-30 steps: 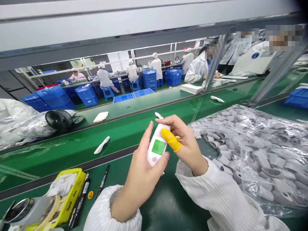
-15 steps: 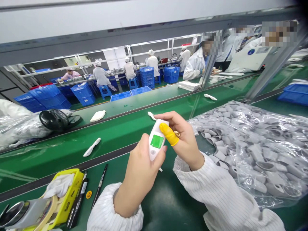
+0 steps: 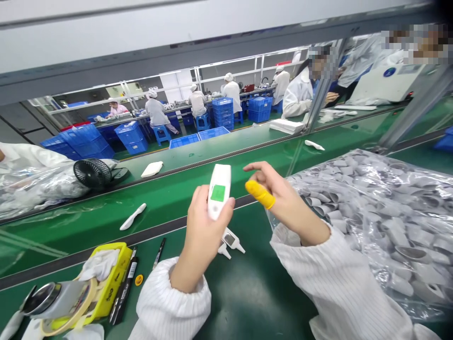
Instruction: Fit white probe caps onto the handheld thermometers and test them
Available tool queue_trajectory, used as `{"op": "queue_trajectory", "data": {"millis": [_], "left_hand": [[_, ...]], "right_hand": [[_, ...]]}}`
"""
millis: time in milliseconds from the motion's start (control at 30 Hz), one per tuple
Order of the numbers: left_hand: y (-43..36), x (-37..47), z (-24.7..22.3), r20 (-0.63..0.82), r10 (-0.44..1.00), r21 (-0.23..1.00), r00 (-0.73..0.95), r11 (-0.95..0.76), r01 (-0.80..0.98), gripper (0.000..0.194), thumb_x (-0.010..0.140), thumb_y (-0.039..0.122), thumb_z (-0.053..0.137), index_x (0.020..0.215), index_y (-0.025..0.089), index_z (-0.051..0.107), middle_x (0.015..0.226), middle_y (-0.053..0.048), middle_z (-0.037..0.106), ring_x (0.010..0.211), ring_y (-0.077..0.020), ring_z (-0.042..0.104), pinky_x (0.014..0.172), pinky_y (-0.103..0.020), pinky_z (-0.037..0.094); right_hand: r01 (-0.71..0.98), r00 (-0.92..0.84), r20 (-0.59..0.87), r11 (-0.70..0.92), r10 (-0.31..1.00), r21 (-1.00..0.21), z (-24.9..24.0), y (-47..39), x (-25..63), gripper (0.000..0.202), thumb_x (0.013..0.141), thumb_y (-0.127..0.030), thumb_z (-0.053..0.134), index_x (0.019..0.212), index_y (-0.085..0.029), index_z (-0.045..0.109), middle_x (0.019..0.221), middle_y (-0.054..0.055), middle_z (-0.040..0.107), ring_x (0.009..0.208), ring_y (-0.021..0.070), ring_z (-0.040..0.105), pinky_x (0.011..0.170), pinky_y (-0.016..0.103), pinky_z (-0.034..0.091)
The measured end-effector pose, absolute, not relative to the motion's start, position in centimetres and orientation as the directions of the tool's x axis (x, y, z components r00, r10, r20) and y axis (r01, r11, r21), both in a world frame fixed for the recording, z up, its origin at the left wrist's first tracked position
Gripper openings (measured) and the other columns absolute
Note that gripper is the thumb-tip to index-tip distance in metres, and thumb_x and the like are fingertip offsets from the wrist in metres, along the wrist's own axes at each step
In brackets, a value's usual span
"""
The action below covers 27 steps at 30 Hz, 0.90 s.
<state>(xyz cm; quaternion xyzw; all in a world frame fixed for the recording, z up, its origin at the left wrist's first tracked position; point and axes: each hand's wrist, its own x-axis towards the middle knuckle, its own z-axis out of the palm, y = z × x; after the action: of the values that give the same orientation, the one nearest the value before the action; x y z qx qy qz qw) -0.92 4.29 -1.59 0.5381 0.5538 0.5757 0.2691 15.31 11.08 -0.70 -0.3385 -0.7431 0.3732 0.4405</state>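
Observation:
A white ear thermometer (image 3: 221,177) with a lit green screen stands upright in my left hand (image 3: 203,229), its fingers wrapped round the lower body. Apart from it, to the right, my right hand (image 3: 279,198) holds nothing; its fingers are spread and a yellow finger cot covers the thumb. Under and behind my left hand, another white thermometer (image 3: 232,240) with a dark screen lies on the green bench, tip toward me. Beside it shows the tip of one more (image 3: 224,251), mostly hidden by the hand.
At right lies a clear bag of grey plastic caps (image 3: 385,226). A yellow tray (image 3: 118,269), black marker (image 3: 123,288) and pen (image 3: 159,253) are at left. White thermometers (image 3: 133,216) lie on the green conveyor (image 3: 170,198). A black fan (image 3: 92,173) stands beyond; several people work behind.
My right hand has let go of the thermometer and moved off to the right. My left hand has shifted left with it and turned it more upright, uncovering thermometers on the bench.

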Motion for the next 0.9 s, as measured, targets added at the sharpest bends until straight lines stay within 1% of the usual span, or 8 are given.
{"op": "queue_trajectory", "data": {"millis": [67, 133, 267, 367, 467, 700, 800, 900], "left_hand": [[4.7, -1.7, -1.3, 0.262, 0.936, 0.962, -0.235, -0.234, 0.14, 0.032, 0.087, 0.045, 0.062, 0.105, 0.02, 0.053, 0.075, 0.003, 0.051, 0.055, -0.0113, 0.052, 0.047, -0.023, 0.043], [4.8, -2.1, -1.0, 0.243, 0.951, 0.967, -0.192, -0.253, -0.029, 0.041, 0.09, 0.048, 0.055, 0.119, 0.018, 0.047, 0.079, 0.001, 0.06, 0.057, -0.0137, 0.061, 0.049, -0.025, 0.052], [4.4, -2.1, -0.5, 0.256, 0.959, 0.92, -0.121, -0.281, -0.275, 0.024, 0.097, 0.035, 0.044, 0.109, 0.015, 0.048, 0.083, -0.005, 0.069, 0.058, -0.0137, 0.066, 0.05, -0.025, 0.057], [4.0, -1.8, -0.6, 0.275, 0.961, 0.917, -0.038, -0.274, -0.29, 0.021, 0.099, 0.032, 0.042, 0.112, 0.018, 0.047, 0.075, 0.0, 0.067, 0.047, -0.0104, 0.059, 0.042, -0.02, 0.049], [3.6, -1.6, -0.9, 0.273, 0.962, 0.934, 0.011, -0.262, -0.244, 0.03, 0.101, 0.036, 0.046, 0.127, 0.021, 0.043, 0.072, 0.003, 0.063, 0.048, -0.0088, 0.056, 0.046, -0.019, 0.048], [3.1, -1.6, -1.0, 0.322, 0.943, 0.947, -0.08, -0.322, 0.018, 0.043, 0.102, 0.042, 0.047, 0.142, 0.029, 0.04, 0.08, 0.002, 0.058, 0.056, -0.0081, 0.052, 0.05, -0.018, 0.046], [3.0, -2.0, -0.6, 0.245, 0.969, 0.963, -0.017, -0.246, -0.112, 0.038, 0.1, 0.04, 0.049, 0.135, 0.026, 0.045, 0.073, 0.003, 0.059, 0.047, -0.0066, 0.048, 0.042, -0.016, 0.041], [3.1, -2.4, -0.1, 0.155, 0.982, 0.939, 0.11, -0.111, -0.326, 0.02, 0.099, 0.036, 0.047, 0.112, 0.021, 0.052, 0.064, 0.002, 0.06, 0.037, -0.0054, 0.044, 0.036, -0.015, 0.034]], "right_hand": [[0.215, -0.396, 0.422, 0.529, 0.816, -0.821, -0.6, 11.1, 15.7, 0.028, 0.098, -0.045, 0.047, 0.103, -0.02, 0.059, 0.072, -0.001, 0.055, 0.065, 0.0149, 0.052, 0.059, 0.028, 0.038], [0.239, -0.416, 0.464, 0.587, 0.782, -0.773, -0.5, 10.7, 15.6, 0.023, 0.097, -0.032, 0.045, 0.087, -0.02, 0.062, 0.071, 0.001, 0.058, 0.067, 0.0158, 0.054, 0.061, 0.029, 0.038], [0.293, -0.433, 0.603, 0.737, 0.67, -0.609, -0.3, 9.8, 14.6, 0.015, 0.088, -0.017, 0.056, 0.073, -0.019, 0.06, 0.071, 0.002, 0.06, 0.069, 0.0161, 0.052, 0.06, 0.028, 0.037], [0.29, -0.439, 0.662, 0.794, 0.607, -0.535, -0.5, 9.4, 13.9, 0.018, 0.091, -0.018, 0.055, 0.073, -0.019, 0.057, 0.068, 0.001, 0.06, 0.065, 0.0141, 0.052, 0.058, 0.026, 0.036], [0.329, -0.45, 0.635, 0.778, 0.628, -0.536, -0.8, 9.1, 13.7, 0.019, 0.094, -0.02, 0.053, 0.075, -0.02, 0.056, 0.069, 0.0, 0.062, 0.058, 0.0113, 0.052, 0.056, 0.025, 0.034], [0.515, -0.469, 0.682, 0.801, 0.561, -0.305, -1.0, 8.8, 13.9, 0.023, 0.097, -0.025, 0.05, 0.075, -0.02, 0.057, 0.066, 0.001, 0.063, 0.055, 0.0124, 0.05, 0.052, 0.025, 0.029], [0.396, -0.521, 0.674, 0.848, 0.523, -0.352, -0.8, 9.0, 13.8, 0.025, 0.098, -0.026, 0.049, 0.074, -0.02, 0.056, 0.063, -0.001, 0.059, 0.052, 0.011, 0.048, 0.052, 0.023, 0.031], [0.252, -0.513, 0.721, 0.885, 0.466, -0.392, -0.6, 9.1, 13.7, 0.026, 0.098, -0.028, 0.053, 0.073, -0.02, 0.056, 0.061, -0.002, 0.058, 0.052, 0.0098, 0.05, 0.052, 0.022, 0.035]]}}
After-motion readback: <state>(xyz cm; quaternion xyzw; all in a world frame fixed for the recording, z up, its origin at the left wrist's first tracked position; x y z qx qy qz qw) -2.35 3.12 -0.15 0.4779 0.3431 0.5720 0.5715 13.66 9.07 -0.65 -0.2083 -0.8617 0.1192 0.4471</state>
